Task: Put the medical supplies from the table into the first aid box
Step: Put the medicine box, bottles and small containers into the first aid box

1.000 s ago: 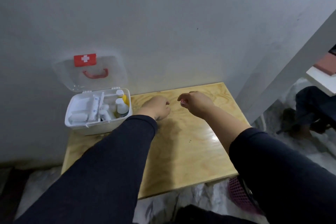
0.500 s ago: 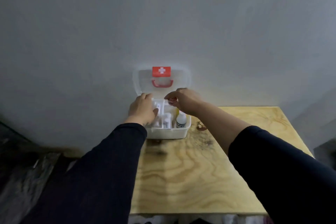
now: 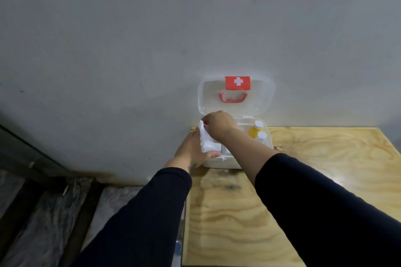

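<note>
The white first aid box [image 3: 268, 147] stands open at the back left corner of the wooden table [image 3: 303, 180], against the wall. Its clear lid [image 3: 260, 102], with a red cross label and red handle, leans on the wall. Inside I see white bottles and a yellow bottle [image 3: 253, 132] on the right, and white items on the left. My left hand [image 3: 193, 151] grips the box's left front corner. My right hand [image 3: 218, 124] reaches over the left compartment, fingers pinched on a small red-and-white item [image 3: 205, 123].
The grey wall [image 3: 152, 39] rises directly behind the box. The table's left edge runs just below my left hand. Off the left edge lies a floor with plastic sheeting [image 3: 43, 212] and dark strips.
The view has swung left. My right hand has moved with the small item from over the box's middle to its left compartment. My left hand has shifted to the box's left front corner.
</note>
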The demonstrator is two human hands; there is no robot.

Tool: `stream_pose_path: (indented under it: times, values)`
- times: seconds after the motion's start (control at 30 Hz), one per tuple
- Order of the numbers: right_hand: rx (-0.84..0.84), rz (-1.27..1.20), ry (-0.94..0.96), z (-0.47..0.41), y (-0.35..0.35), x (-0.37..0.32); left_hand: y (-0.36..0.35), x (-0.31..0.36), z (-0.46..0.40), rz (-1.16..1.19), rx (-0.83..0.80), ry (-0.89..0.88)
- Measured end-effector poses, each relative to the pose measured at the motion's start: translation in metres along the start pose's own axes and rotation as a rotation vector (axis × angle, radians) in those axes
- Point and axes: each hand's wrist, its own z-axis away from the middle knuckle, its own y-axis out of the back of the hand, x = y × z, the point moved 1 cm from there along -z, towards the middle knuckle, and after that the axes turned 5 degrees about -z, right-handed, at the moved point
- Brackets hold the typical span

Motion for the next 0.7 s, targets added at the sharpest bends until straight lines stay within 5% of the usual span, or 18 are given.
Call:
stream_pose_path:
  times: [0.43, 0.7]
  values:
    - [0.093, -0.105, -0.124, 0.008, -0.001, 0.000, -0.009, -0.018, -0.008, -0.015, 0.001, 0.090]
    - [0.534, 0.032, -0.018, 0.034, 0.054, 0.020, -0.006, -0.016, -0.004, -0.039, -0.005, 0.072]
